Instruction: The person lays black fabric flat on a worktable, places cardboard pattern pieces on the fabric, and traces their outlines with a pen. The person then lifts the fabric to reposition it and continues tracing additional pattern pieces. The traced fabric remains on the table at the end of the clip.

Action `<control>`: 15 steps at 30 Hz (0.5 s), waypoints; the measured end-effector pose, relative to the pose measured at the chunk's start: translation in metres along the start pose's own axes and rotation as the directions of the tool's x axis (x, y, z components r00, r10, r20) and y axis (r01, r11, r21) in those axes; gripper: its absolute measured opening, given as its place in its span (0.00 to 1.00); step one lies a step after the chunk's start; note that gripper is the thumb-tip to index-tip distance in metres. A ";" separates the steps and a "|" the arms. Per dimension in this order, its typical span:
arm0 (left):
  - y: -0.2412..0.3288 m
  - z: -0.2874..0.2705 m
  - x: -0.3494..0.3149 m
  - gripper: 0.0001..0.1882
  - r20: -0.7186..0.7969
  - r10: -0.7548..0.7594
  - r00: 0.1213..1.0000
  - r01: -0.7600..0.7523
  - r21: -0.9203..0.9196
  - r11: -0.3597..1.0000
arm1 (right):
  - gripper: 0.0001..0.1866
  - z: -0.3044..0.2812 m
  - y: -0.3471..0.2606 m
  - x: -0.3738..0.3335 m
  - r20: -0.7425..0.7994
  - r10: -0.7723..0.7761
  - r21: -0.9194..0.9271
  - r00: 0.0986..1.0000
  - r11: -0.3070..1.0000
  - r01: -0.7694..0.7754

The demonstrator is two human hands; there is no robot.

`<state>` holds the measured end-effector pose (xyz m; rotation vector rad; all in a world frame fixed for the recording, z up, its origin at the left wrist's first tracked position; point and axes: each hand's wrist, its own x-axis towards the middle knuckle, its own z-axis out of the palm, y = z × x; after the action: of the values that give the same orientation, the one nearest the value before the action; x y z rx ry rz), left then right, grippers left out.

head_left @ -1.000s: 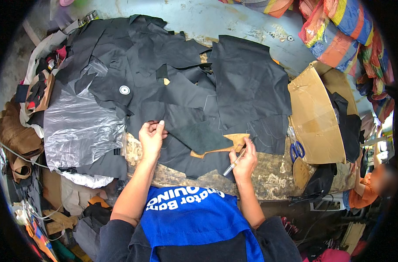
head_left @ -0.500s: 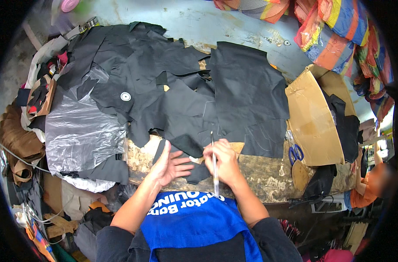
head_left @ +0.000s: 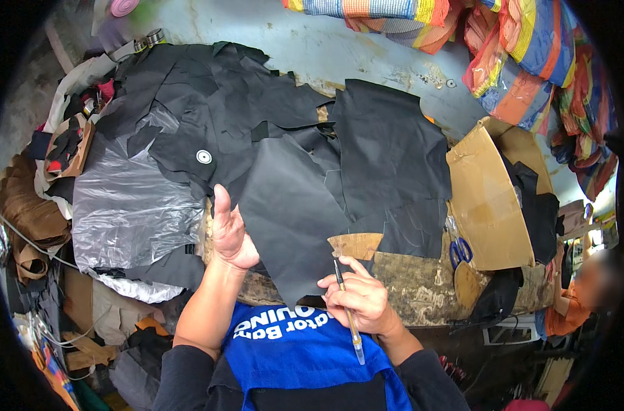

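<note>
My right hand (head_left: 358, 301) is closed around a slim pen (head_left: 353, 330) with a clear end, its dark tip pointing away from me. That hand's fingertips are close to the lower right edge of a smooth black leather-like sheet (head_left: 291, 198). The sheet spreads across the middle of the work surface and tapers toward my apron. At its left edge is my left hand (head_left: 235, 240), thumb stretched upward and away from the sheet; its other fingers are partly hidden. A tan curved piece (head_left: 356, 245) lies just beyond my right hand.
Another black sheet (head_left: 394, 144) lies to the right, more black pieces (head_left: 195, 82) and clear plastic (head_left: 133, 198) to the left. A round white disc (head_left: 203, 157) rests on the black material. Blue-handled scissors (head_left: 460, 252) lie by a cardboard box (head_left: 490, 198). A person in orange (head_left: 569, 308) is far right.
The black sheet's folded near part now lies spread toward me, covering bare wood. My left hand moved left and away from me; my right hand, with the pen, came nearer my body.
</note>
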<state>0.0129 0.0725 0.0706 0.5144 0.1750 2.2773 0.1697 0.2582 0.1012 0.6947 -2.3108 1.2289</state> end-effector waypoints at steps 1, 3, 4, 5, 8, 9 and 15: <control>0.001 0.003 0.000 0.45 0.015 0.001 1.000 -0.001 -0.003 1.000 | 0.10 -0.001 0.000 0.000 0.008 -0.012 0.016 1.000 1.000 0.012; 0.004 0.005 -0.003 0.41 -0.021 0.004 1.000 -0.002 0.071 0.997 | 0.10 0.000 0.001 0.001 0.013 -0.030 0.041 0.999 0.999 0.030; 0.006 0.005 -0.004 0.39 -0.018 0.005 1.000 -0.004 0.056 0.998 | 0.10 0.000 0.001 0.001 0.010 -0.036 0.049 0.999 0.998 0.035; 0.009 0.005 -0.006 0.36 -0.040 0.004 0.999 -0.002 0.060 0.998 | 0.10 0.001 0.001 0.001 0.013 -0.034 0.051 0.999 0.998 0.034; 0.017 0.003 -0.010 0.31 -0.099 -0.003 0.995 0.017 0.138 0.990 | 0.10 0.003 0.001 0.001 -0.007 -0.010 0.107 1.000 0.994 0.011; 0.018 0.003 -0.011 0.30 -0.096 -0.012 0.995 0.028 0.161 0.986 | 0.10 0.004 0.000 0.001 -0.015 0.004 0.106 1.000 0.994 -0.003; 0.014 0.017 -0.003 0.37 -0.047 0.025 0.999 -0.029 -0.089 0.996 | 0.11 0.000 -0.009 0.010 -0.050 0.000 0.132 0.999 0.991 0.007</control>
<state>0.0126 0.0597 0.0888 0.4201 0.0883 2.3124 0.1674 0.2520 0.1123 0.7041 -2.2024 1.3916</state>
